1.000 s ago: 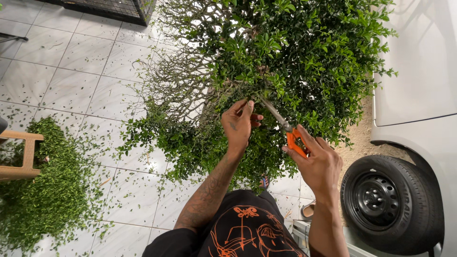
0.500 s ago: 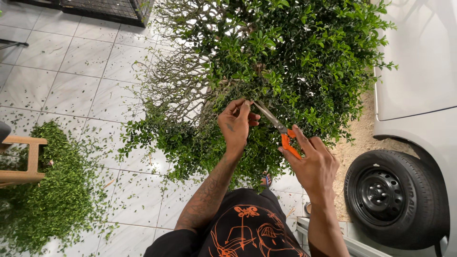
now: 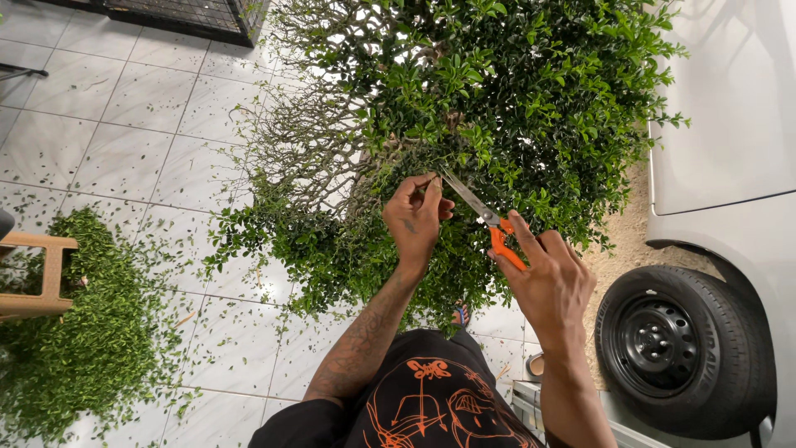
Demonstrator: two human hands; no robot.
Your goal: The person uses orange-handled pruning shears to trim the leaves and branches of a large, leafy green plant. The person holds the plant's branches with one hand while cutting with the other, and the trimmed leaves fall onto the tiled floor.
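Your right hand is clenched around the orange plastic handles of a pair of slim steel-bladed pruning scissors, with the blades pointing up and to the left into the dense, small-leaved green shrub in front of you. Your left hand pinches a thin twig of that shrub between thumb and fingertips, just beside the blade tips; the twig itself is too fine to make out clearly among the leaves.

The scissors look light and rigid, and the smooth handles are the only sensible place to grip them; the blades are thin and sharp, so keep your left fingertips clear of the tips. The shrub's outer shoots look soft and springy and will likely bend away unless you pinch them close to the cutting point. The bare grey branches on the left of the shrub look stiffer and more brittle, and may snap if pulled.

To the left, a heap of loose green clippings lies on the pale tiled floor, next to a wooden stool leg. On the right stands a white car with its black tyre near your right forearm. A dark metal grate sits at the top left.
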